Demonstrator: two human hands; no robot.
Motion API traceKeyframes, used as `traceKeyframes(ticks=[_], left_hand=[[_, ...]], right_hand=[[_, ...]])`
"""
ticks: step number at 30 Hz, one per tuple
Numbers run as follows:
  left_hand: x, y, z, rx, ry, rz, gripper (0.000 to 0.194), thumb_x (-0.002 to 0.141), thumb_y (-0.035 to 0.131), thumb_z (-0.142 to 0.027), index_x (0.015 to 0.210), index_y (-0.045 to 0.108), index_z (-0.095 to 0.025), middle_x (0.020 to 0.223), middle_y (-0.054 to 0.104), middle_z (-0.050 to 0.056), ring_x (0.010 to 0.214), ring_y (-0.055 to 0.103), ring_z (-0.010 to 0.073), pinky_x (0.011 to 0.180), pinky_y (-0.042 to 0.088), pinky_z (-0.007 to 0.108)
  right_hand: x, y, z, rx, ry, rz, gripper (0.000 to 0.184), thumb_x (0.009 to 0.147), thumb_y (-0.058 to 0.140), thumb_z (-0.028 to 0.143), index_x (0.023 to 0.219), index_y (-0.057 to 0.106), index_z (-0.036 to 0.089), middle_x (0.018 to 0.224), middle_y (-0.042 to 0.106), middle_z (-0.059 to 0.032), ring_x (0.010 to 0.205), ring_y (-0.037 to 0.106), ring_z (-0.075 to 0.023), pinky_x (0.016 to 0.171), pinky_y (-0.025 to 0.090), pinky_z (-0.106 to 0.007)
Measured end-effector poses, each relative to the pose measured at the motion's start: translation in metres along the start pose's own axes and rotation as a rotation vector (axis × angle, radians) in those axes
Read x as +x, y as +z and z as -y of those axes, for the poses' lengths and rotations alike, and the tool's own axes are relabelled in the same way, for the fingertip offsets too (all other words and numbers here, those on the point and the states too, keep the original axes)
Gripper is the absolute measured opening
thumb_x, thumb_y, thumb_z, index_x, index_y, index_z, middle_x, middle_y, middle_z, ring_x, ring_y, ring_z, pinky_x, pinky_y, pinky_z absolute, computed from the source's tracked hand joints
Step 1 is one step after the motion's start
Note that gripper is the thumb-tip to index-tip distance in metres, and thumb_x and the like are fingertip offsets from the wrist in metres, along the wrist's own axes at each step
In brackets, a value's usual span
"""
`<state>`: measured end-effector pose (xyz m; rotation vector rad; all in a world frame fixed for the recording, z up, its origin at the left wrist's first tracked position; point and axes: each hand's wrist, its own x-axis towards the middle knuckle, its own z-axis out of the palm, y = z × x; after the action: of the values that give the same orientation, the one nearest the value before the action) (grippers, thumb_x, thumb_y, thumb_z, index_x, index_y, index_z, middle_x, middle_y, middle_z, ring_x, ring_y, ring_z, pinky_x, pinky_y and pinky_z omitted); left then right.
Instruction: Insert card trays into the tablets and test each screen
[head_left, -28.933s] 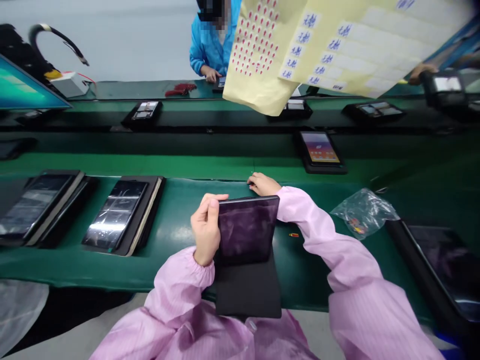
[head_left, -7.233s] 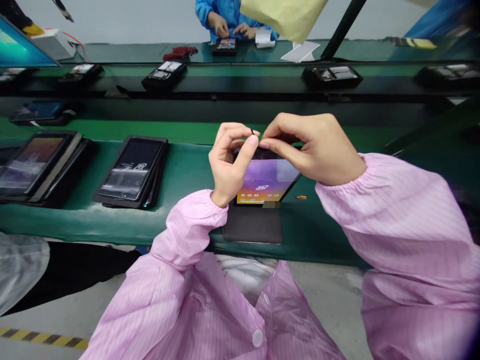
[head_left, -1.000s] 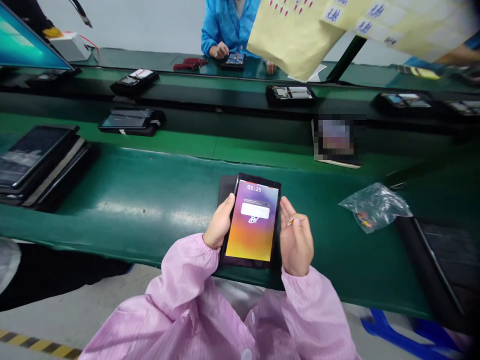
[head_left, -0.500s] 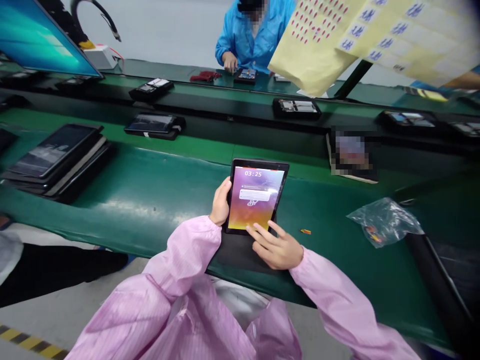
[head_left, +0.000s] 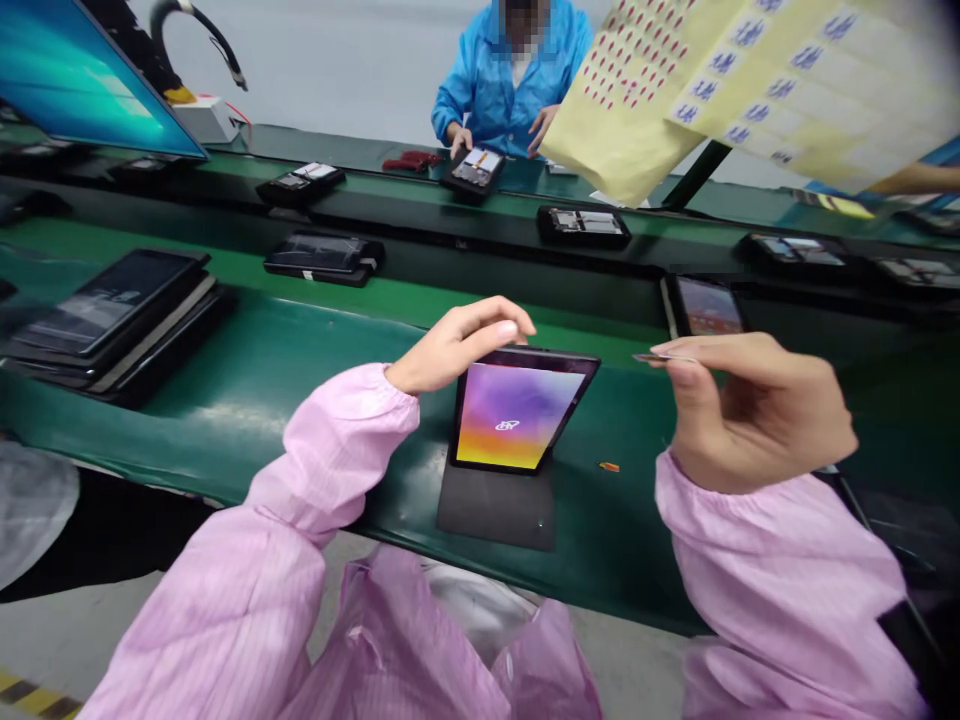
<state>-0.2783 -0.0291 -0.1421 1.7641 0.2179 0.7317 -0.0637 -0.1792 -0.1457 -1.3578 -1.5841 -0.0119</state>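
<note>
A tablet (head_left: 517, 415) with a lit purple and orange screen stands tilted on a dark flat flap (head_left: 495, 508). My left hand (head_left: 465, 345) is at its upper left corner, with the fingers stretched out along the top edge; whether they bear on it I cannot tell. My right hand (head_left: 757, 405) is raised to the right of the tablet. Its thumb and forefinger pinch a small thin strip (head_left: 654, 358), whose kind is too small to make out. A small orange and yellow piece (head_left: 609, 467) lies on the green mat beside the tablet.
A stack of tablets (head_left: 112, 320) lies at left, and another tablet (head_left: 322, 256) lies behind. Opened devices (head_left: 585, 224) line the dark track. A lit device (head_left: 709, 305) is behind my right hand. Across the bench a co-worker in blue (head_left: 510, 90) handles an opened device (head_left: 476, 170). Yellow sheets (head_left: 637, 90) hang at upper right.
My left hand has moved from the tablet's left side up to its top edge. My right hand has left the screen and risen rightwards with a thin strip. The clock and notifications are gone from the screen.
</note>
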Motion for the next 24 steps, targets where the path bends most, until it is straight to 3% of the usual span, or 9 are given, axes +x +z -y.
traceKeyframes(ticks=[3,7,9,15,20,24], left_hand=[[0.006,0.002,-0.032,0.332,0.080,0.139,0.026,0.085,0.062,-0.042,0.091,0.071,-0.018,0.084,0.070,0.002,0.072,0.063,0.0122,0.063,0.046,0.021],[-0.003,0.016,-0.044,0.513,0.212,0.106,0.016,0.086,0.062,-0.031,0.083,0.072,-0.019,0.078,0.073,0.001,0.067,0.064,0.0106,0.061,0.045,0.021],[-0.011,0.023,-0.041,0.487,0.258,0.011,0.016,0.087,0.063,-0.029,0.079,0.072,-0.018,0.075,0.072,0.001,0.065,0.064,0.0100,0.060,0.046,0.020],[-0.032,0.041,-0.021,0.202,0.289,-0.475,0.015,0.087,0.064,-0.032,0.081,0.066,-0.018,0.075,0.065,0.000,0.059,0.063,0.0079,0.053,0.049,0.019],[-0.035,0.052,-0.009,0.127,0.459,-0.659,0.011,0.090,0.061,-0.024,0.080,0.062,-0.019,0.071,0.057,-0.002,0.059,0.059,0.0058,0.054,0.047,0.017],[-0.033,0.057,-0.006,0.129,0.524,-0.723,0.013,0.092,0.058,-0.024,0.079,0.060,-0.019,0.069,0.055,-0.002,0.058,0.056,0.0050,0.052,0.044,0.017]], right_hand=[[0.010,0.003,0.023,-0.030,-0.048,-0.025,0.022,0.091,0.055,0.047,0.088,0.068,0.029,0.091,0.075,-0.0018,0.096,0.070,-0.0221,0.087,0.055,-0.040],[0.021,0.004,0.050,-0.102,-0.137,-0.045,0.011,0.090,0.063,0.034,0.087,0.071,0.028,0.082,0.075,0.0001,0.076,0.071,-0.0174,0.070,0.056,-0.030],[0.024,0.003,0.060,-0.143,-0.175,-0.030,0.007,0.088,0.065,0.027,0.086,0.071,0.027,0.078,0.075,0.0018,0.068,0.070,-0.0143,0.064,0.054,-0.025],[0.028,0.014,0.076,-0.170,-0.248,0.119,0.011,0.091,0.059,0.023,0.087,0.069,0.025,0.079,0.074,0.0043,0.065,0.068,-0.0106,0.062,0.052,-0.020],[0.032,0.028,0.082,-0.119,-0.309,0.231,0.012,0.093,0.057,0.021,0.086,0.066,0.024,0.080,0.073,0.0047,0.066,0.068,-0.0084,0.065,0.051,-0.016],[0.034,0.028,0.081,-0.162,-0.340,0.284,0.014,0.095,0.053,0.024,0.086,0.064,0.024,0.079,0.072,0.0044,0.066,0.067,-0.0090,0.065,0.050,-0.018]])
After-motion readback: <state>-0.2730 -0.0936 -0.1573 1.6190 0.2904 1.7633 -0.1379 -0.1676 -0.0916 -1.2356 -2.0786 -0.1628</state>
